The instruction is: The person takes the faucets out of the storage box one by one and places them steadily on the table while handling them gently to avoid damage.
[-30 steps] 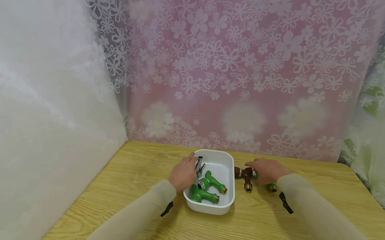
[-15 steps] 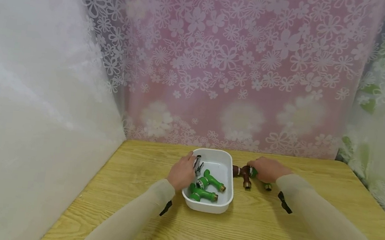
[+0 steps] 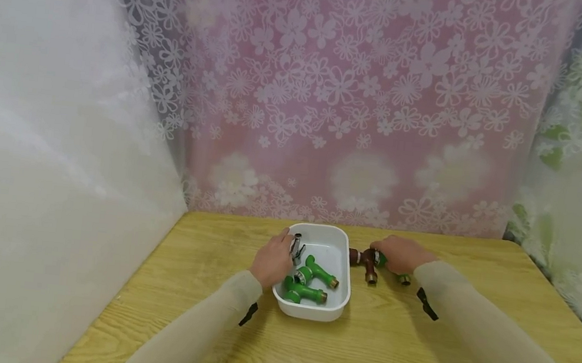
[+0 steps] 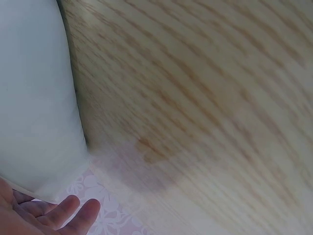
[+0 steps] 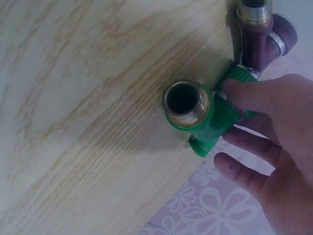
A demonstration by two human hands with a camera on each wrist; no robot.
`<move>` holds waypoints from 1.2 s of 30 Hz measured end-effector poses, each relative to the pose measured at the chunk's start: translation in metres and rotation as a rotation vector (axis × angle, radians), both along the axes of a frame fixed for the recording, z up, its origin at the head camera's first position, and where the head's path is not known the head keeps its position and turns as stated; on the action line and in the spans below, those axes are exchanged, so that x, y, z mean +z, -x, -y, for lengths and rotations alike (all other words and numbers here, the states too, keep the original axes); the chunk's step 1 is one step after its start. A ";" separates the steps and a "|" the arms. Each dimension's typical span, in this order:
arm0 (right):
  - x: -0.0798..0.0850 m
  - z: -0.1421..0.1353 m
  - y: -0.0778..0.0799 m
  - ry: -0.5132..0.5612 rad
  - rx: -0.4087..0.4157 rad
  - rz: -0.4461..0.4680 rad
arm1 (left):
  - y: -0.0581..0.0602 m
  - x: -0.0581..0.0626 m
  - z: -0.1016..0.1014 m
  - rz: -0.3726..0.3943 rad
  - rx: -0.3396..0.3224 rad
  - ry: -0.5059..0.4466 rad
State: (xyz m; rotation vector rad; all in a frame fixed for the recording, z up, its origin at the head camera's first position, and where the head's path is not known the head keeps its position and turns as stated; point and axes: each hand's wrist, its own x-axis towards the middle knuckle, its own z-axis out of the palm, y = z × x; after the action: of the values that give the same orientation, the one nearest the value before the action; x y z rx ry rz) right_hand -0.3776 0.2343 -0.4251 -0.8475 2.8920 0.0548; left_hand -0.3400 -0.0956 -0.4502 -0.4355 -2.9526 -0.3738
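Note:
In the head view, my left hand (image 3: 273, 260) holds the left rim of a white basin (image 3: 310, 313), with the thumb hidden. Inside the basin lie two green taps (image 3: 321, 271) with brass threaded ends, and a chrome tap (image 3: 297, 248) close to the hand. Right of the basin, my right hand (image 3: 401, 255) pinches a third green tap (image 5: 210, 122) on the table. Its brass threaded mouth faces the right wrist camera. Just beyond its knob sits a maroon tap (image 5: 257, 46), its left end close to the basin's right wall.
The wood-grain table (image 3: 401, 347) ends at a straight back edge. A pink flowered curtain (image 3: 361, 124) hangs behind it. Pale sheeting (image 3: 61, 139) closes off the left side, and a leaf-patterned curtain (image 3: 577, 194) hangs on the right.
The green tap by my right hand has shifted slightly left toward the maroon tap. My left hand keeps its place on the basin. The head view has drifted a little.

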 end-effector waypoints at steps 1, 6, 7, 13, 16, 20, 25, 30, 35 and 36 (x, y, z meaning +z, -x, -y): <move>0.000 0.000 0.000 -0.003 -0.002 0.000 | 0.000 0.001 0.000 0.001 0.001 0.000; 0.003 0.002 0.001 -0.018 -0.029 0.008 | 0.000 0.002 0.000 0.015 -0.005 -0.003; 0.004 0.003 0.002 -0.016 -0.035 0.006 | 0.000 0.002 0.000 0.015 -0.007 -0.007; 0.021 0.018 0.002 0.044 0.024 -0.041 | 0.002 0.002 -0.001 0.006 -0.002 -0.021; 0.032 0.032 0.000 0.074 0.075 -0.058 | 0.002 0.002 0.000 0.007 0.002 -0.020; 0.043 0.053 -0.003 0.099 0.118 -0.069 | 0.001 0.001 0.001 0.007 0.002 -0.007; 0.048 0.082 -0.003 0.066 0.151 -0.080 | 0.001 -0.001 0.003 0.009 0.008 -0.014; 0.050 0.108 -0.001 0.038 0.179 -0.053 | 0.001 -0.001 0.002 0.019 0.014 -0.027; 0.050 0.130 0.003 0.054 0.190 0.001 | 0.002 -0.001 0.002 0.014 0.015 -0.018; 0.050 0.135 0.004 0.055 0.189 0.013 | 0.003 -0.001 0.002 0.015 0.013 -0.018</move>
State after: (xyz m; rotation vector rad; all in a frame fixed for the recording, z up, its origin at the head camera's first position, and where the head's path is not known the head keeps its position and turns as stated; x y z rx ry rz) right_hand -0.3814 0.0998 -0.3750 -1.1242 2.8047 -0.0127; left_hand -0.3429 -0.0974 -0.4511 -0.4125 -2.9626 -0.4042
